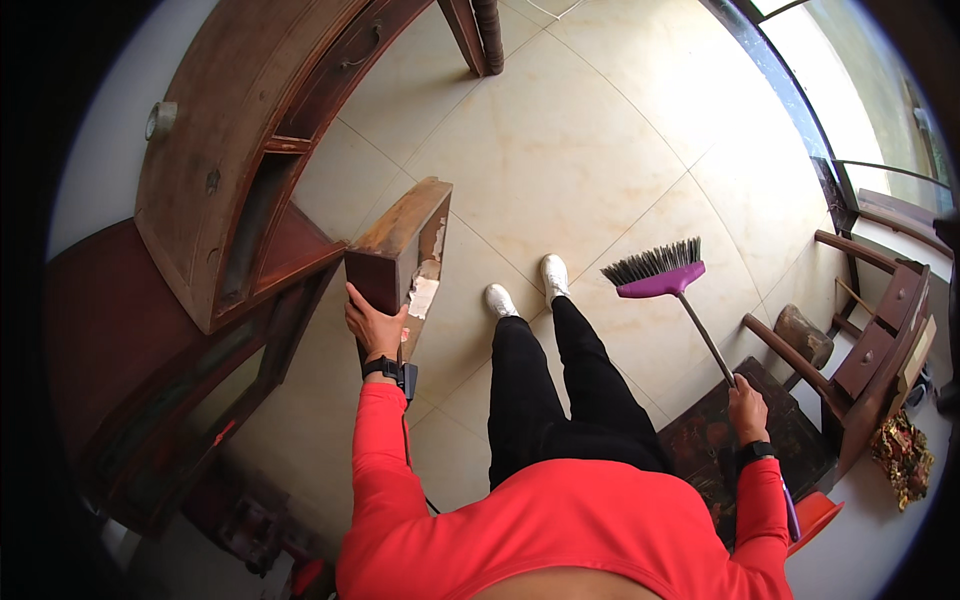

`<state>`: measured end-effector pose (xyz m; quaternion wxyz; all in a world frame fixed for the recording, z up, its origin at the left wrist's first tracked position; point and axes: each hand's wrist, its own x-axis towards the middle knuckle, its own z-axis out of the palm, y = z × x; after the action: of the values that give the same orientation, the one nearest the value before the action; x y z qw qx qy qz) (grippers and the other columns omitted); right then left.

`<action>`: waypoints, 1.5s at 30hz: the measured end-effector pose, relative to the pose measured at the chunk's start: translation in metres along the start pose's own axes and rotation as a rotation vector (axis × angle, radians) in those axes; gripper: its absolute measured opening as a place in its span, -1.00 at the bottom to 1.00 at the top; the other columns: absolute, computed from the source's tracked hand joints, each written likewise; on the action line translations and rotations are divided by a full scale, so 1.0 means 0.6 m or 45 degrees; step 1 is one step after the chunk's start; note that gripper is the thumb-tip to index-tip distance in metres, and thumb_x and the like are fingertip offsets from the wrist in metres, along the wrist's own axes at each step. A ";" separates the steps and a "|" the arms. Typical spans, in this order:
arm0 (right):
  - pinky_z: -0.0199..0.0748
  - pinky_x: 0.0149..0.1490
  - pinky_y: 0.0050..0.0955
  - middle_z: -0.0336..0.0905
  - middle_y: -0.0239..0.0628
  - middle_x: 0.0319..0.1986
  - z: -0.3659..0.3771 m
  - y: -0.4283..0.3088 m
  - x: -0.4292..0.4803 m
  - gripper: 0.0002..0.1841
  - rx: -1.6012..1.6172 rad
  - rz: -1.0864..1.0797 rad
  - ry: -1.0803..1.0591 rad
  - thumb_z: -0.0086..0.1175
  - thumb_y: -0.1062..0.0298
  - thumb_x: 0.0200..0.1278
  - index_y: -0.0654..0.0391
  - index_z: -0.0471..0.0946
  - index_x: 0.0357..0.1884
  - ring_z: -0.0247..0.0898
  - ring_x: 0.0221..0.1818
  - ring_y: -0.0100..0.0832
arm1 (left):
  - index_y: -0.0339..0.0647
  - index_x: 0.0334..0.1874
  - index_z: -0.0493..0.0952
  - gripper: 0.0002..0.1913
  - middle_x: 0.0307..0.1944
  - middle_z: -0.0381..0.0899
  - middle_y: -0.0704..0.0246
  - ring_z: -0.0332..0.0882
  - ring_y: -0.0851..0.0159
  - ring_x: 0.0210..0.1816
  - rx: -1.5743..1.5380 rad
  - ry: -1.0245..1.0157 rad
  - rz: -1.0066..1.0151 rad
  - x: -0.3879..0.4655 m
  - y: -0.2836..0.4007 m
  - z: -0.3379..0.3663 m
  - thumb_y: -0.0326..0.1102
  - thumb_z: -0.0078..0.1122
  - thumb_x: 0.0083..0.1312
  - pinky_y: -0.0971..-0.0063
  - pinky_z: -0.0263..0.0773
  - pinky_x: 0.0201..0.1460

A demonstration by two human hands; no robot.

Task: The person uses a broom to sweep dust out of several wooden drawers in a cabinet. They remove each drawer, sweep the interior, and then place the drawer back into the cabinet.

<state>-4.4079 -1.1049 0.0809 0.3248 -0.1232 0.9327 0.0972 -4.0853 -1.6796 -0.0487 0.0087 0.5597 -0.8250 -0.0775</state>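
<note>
My left hand grips a wooden drawer by its dark red front. The drawer is tilted, its open side towards the right, with peeling pale paper inside. It is beside a wooden cabinet that has an open drawer slot. At the right, my right hand is closed around the metal handle of a broom. The broom's purple head is raised, its dark bristles pointing away from me. The lower end of the handle runs past my right forearm.
A dark red cabinet stands at the left. A dark painted chest, a wooden table with small drawers, a log and a red plastic object are at the right. Table legs stand ahead on the tiled floor.
</note>
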 end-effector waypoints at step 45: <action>0.47 -0.09 -0.06 0.62 -0.04 -0.26 -0.044 -0.016 0.099 -0.65 -0.189 -0.049 0.012 0.04 0.26 0.24 0.00 0.48 0.09 0.53 -0.16 0.02 | 0.15 0.46 -0.01 0.21 0.24 0.08 -0.05 0.07 -0.16 0.27 0.127 0.034 0.327 0.002 0.086 0.318 -0.17 0.61 -0.31 -0.15 0.01 0.30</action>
<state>-4.4659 -1.1309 0.0629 0.3122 -0.1652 0.9219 0.1593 -4.1527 -1.6397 -0.2301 0.0017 0.4502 -0.8925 -0.0273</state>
